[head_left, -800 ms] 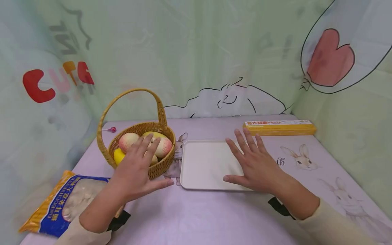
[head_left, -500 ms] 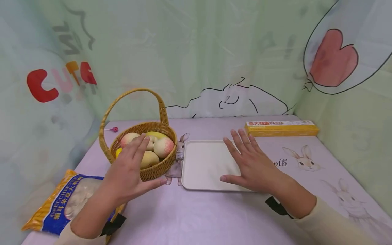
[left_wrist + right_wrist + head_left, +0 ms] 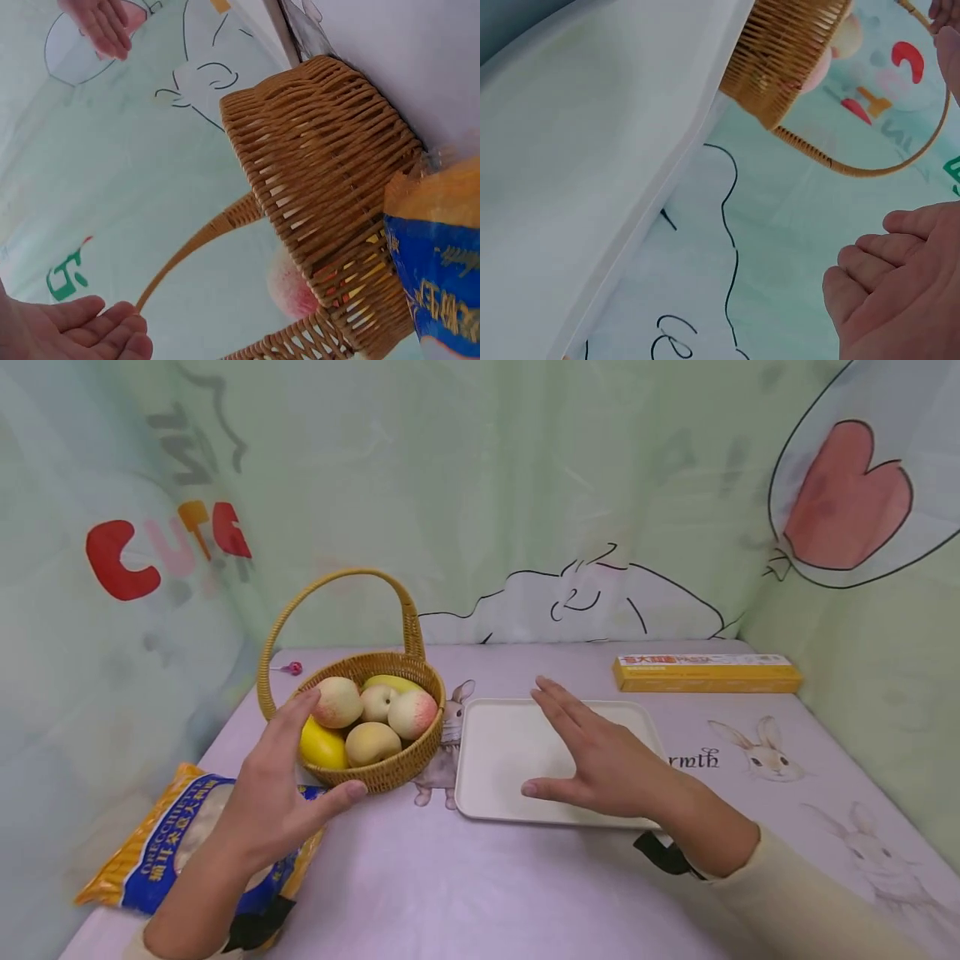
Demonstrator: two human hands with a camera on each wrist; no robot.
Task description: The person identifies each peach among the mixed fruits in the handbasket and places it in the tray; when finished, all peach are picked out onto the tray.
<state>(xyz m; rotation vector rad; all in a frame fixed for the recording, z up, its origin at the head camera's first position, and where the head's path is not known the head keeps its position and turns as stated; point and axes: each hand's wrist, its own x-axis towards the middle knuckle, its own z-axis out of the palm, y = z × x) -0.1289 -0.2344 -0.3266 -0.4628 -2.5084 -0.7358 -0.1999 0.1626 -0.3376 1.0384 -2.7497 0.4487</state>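
Head view: a person's left hand (image 3: 273,785) is raised in front of the left side of a wicker basket (image 3: 390,774), fingers extended, holding nothing. The basket, handle up, stands left of centre on the table (image 3: 465,893) with fruit (image 3: 373,744) inside. The right hand (image 3: 603,764) is over a white tray (image 3: 498,760) right of the basket, also grasping nothing, thumb spread. A bag (image 3: 161,852) lies under the left forearm, a lollipop (image 3: 295,668) beside the basket, a yellow box (image 3: 708,677) at back right.

Left wrist view, tilted: basket centre, bag beside it; the left fingers overlap the handle, contact unclear.

Right wrist view, tilted: tray left, basket above, right hand lower right, apart from both.
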